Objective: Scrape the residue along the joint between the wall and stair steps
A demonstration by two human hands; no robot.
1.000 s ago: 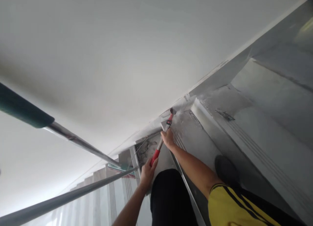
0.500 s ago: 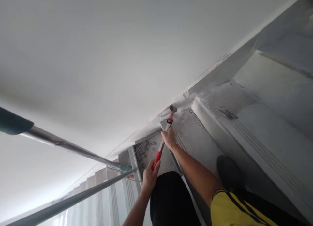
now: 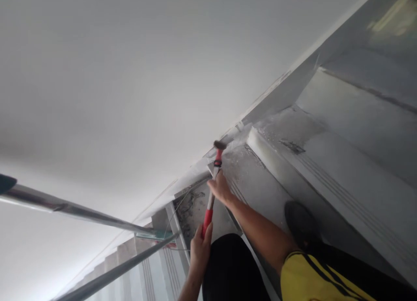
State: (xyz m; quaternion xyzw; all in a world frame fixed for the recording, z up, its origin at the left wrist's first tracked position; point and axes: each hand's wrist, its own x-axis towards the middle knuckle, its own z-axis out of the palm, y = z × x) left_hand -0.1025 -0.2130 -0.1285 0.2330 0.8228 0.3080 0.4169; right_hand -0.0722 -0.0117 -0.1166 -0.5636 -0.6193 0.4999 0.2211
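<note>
A hammer point(image 3: 210, 202) with a red grip, a pale shaft and a dark head slants up toward the foot of the wall. My left hand point(image 3: 200, 248) is closed around its red grip at the lower end. Farther up, my right hand point(image 3: 222, 189) wraps the shaft below the red and black collar. The hammer head point(image 3: 220, 145) is close to the skirting strip point(image 3: 232, 133); whether it touches cannot be made out. Beneath my hands lies a dusty stair tread point(image 3: 252, 173) with a rough, scuffed surface.
A white wall point(image 3: 146, 84) fills the upper left. Metal poles point(image 3: 97, 216) of a ladder-like frame reach in from the left onto the lower steps. A thin wire point(image 3: 174, 212) loops near broken tread point(image 3: 193, 203). My dark shoe point(image 3: 301, 220) rests on a stair at right.
The hammer has turned a little more upright, its head shifting left toward the wall. Both hands keep hold of it. The whole view has shifted slightly.
</note>
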